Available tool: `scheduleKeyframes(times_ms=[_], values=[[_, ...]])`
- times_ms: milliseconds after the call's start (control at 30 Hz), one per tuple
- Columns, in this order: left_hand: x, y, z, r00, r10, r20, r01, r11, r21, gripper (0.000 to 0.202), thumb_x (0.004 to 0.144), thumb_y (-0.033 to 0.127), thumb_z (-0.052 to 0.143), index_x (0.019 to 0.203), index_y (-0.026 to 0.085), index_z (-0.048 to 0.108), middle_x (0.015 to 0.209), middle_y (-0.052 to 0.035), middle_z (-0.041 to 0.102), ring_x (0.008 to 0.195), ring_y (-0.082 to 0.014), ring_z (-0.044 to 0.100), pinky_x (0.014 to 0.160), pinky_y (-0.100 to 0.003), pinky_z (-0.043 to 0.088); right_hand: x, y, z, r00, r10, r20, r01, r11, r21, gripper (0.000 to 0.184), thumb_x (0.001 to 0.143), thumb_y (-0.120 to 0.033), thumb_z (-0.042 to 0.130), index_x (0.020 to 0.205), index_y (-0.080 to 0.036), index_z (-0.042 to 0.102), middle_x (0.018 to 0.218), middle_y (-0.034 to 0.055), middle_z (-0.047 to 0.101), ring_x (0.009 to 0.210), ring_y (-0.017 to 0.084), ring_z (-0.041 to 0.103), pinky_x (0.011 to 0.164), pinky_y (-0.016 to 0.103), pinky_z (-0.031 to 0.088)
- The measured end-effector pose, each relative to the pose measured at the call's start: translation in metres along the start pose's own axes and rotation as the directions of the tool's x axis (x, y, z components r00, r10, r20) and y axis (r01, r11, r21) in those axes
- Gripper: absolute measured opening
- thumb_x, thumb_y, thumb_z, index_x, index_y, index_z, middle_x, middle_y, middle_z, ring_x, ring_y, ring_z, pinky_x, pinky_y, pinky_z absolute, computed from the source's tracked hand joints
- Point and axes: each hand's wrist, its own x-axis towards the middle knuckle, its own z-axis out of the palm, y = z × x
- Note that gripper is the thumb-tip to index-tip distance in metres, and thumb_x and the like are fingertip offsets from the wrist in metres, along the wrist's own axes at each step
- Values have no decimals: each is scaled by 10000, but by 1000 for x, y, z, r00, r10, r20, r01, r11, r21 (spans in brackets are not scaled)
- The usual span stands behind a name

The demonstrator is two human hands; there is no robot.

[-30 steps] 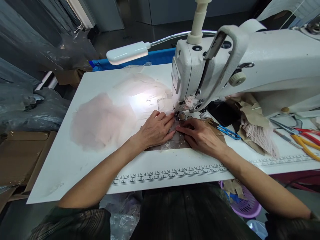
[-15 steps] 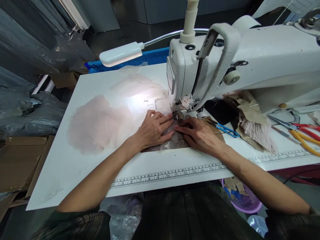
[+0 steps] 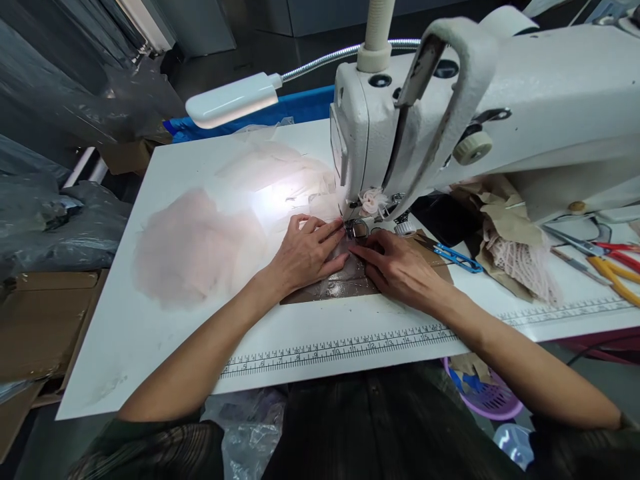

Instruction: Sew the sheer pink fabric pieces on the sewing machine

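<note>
Under the needle area of a white sewing machine [image 3: 360,127] lies thin, sheer fabric [image 3: 345,270] over a brown, shiny plate. My left hand [image 3: 313,253] rests flat on the fabric just left of the presser foot [image 3: 357,230], its fingers stretched out and slightly apart. On the other side, my right hand [image 3: 395,267] has thumb and forefinger closed together at the fabric's edge, close in front of the foot. What is between those fingertips is too small to see well, though sheer fabric lies there. Pale pink tulle [image 3: 195,247] spreads over the table at left.
Blue thread snips [image 3: 457,258] lie right of my right hand. Farther right are pink trim [image 3: 520,260], scissors with orange handles [image 3: 617,277] and red-handled ones. A lamp [image 3: 233,100] hangs above the white table [image 3: 125,347]; a ruler strip [image 3: 350,348] runs along its front.
The view has shifted slightly, so the machine looks a little nearer. Both hands stay at the presser foot, with my right forefinger straighter and the fabric barely moved.
</note>
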Motion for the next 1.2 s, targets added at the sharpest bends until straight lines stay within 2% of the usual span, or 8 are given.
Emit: scheduleKeyframes(times_ms=[200,333,467,567,633,733,900,1200], values=[[2,6,3,998,-57,-10,58,998,37,383,951,423,483,1190,149,601,1212,-116,648,957,-260,571,860,-451,400,-5,11,0,984,175,-40,-169,979,113,406,934,-198,451,1325,-122,530,1081,150,547,852,219,582,791,361,518],[1,10,-5,991,-109,-75,114,991,68,377,946,414,505,1161,119,601,1186,-158,638,984,-280,572,830,-443,410,-5,18,-1,960,248,-133,-230,963,138,322,885,-185,480,1183,-153,597,984,106,580,898,230,575,807,354,501],[-3,7,-14,991,-32,-129,24,998,-61,217,940,289,511,1042,141,633,1128,-125,665,956,-236,595,829,-411,438,-2,18,-1,955,262,-141,-240,959,154,277,865,-182,485,1107,-156,617,970,100,593,885,226,572,804,355,491],[-5,6,-14,989,104,-103,-126,964,-235,186,923,217,508,1037,152,639,1089,-87,687,941,-199,621,862,-393,456,-2,15,-1,950,283,-135,-260,951,167,265,858,-180,485,1083,-152,623,973,105,599,894,232,571,816,362,481],[-6,8,-11,987,143,-75,-159,938,-309,197,914,209,520,1058,154,643,1095,-80,691,963,-195,635,888,-397,461,-2,14,-2,946,300,-123,-276,945,177,261,853,-188,493,1072,-148,629,959,106,594,887,236,569,806,360,476],[-7,11,-5,990,122,-66,-138,928,-347,180,913,206,531,1029,159,660,1074,-79,699,961,-198,651,870,-401,483,-2,12,-3,948,303,-100,-280,939,198,256,853,-205,502,1062,-142,636,938,102,581,843,226,562,760,339,471],[-7,11,-2,989,71,-131,-119,904,-411,167,911,193,543,1007,142,670,1027,-98,696,955,-190,655,816,-376,542,-2,12,-4,952,289,-106,-267,946,185,267,854,-187,496,1075,-152,641,938,99,585,827,218,549,748,333,472],[-4,10,-4,995,38,-88,-74,884,-462,172,919,188,526,945,145,690,996,-89,698,931,-169,648,823,-354,557,-5,12,-4,960,240,-142,-215,962,168,311,895,-186,490,1161,-172,652,1012,106,612,886,224,573,798,361,507]])
